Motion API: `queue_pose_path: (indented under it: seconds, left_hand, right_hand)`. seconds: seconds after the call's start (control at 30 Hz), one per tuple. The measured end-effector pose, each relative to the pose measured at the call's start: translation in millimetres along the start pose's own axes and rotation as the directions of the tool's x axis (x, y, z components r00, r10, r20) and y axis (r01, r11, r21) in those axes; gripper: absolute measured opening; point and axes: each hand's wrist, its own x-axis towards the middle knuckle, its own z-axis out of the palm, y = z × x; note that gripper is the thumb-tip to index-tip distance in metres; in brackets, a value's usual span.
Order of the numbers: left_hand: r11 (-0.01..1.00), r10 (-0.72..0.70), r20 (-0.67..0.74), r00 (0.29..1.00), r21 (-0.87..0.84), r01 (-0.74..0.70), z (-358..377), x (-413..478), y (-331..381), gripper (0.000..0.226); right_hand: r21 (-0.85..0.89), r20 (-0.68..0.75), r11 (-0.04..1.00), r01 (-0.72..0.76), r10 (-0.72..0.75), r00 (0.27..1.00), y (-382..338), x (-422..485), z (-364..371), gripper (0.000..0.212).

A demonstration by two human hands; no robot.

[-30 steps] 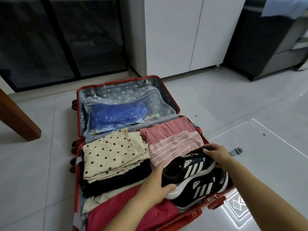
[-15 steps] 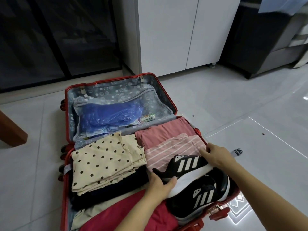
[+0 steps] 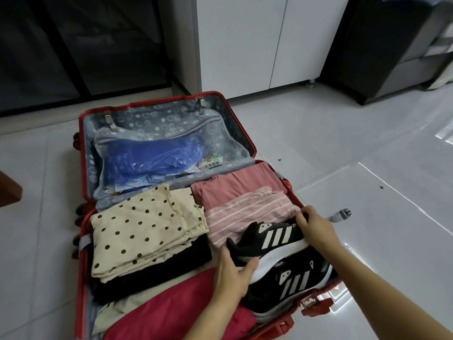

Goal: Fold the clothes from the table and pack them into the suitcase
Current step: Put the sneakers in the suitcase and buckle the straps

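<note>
While the red suitcase lies opened flat on the tiled floor, both of its halves hold things. The far half is lined in grey fabric printed with rings. Its mesh divider covers a blue plastic bag, with a small green-and-white box at the bag's right edge.

The near half is packed with folded clothes. On the left, a cream polka-dot garment lies on top of a dark navy garment. To the right, a plain pink garment sits by the hinge, and a pink striped garment overlaps its near edge. A red garment lies along the near side, with a beige garment showing beneath it.

Two black sneakers with white stripes fill the near right corner — the upper sneaker lies on its side, partly on the striped garment and partly on the lower sneaker. The left hand grips the upper sneaker's left end, fingers curled over it and thumb against the white sole. The right hand holds its right end, fingers bent down over the edge.

A strap buckle lies on the floor just beside the suitcase's right wall.
</note>
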Motion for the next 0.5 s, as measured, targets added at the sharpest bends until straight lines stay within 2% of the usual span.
queue_pose_path:
  seconds: [0.13, 0.37, 0.4, 0.43, 0.5]
  left_hand:
    - [0.987, 0.154, -0.060, 0.986, 0.052, -0.151, -6, -8, 2, 0.076]
    - [0.945, 0.256, -0.040, 0.966, 0.220, -0.242, -10, 12, -15, 0.080]
    - [0.929, 0.286, -0.046, 0.957, 0.260, -0.265, -9, 13, -20, 0.079]
    - [0.912, 0.318, -0.049, 0.947, 0.289, -0.291, -6, 13, -26, 0.079]
    - [0.886, 0.344, -0.039, 0.938, 0.346, -0.310, -1, 10, -32, 0.081]
  right_hand:
    - [0.206, -0.013, 0.978, 0.026, -0.024, 1.000, 9, -8, -5, 0.031]
    - [0.242, -0.106, 0.968, 0.065, -0.040, 0.994, 5, -3, 14, 0.041]
    - [0.161, -0.118, 0.983, 0.083, -0.064, 0.991, 7, -2, 16, 0.041]
    - [-0.003, -0.145, 0.992, 0.123, -0.122, 0.982, 9, 0, 19, 0.041]
    - [-0.342, -0.189, 0.924, 0.173, -0.248, 0.950, 15, 2, 27, 0.045]
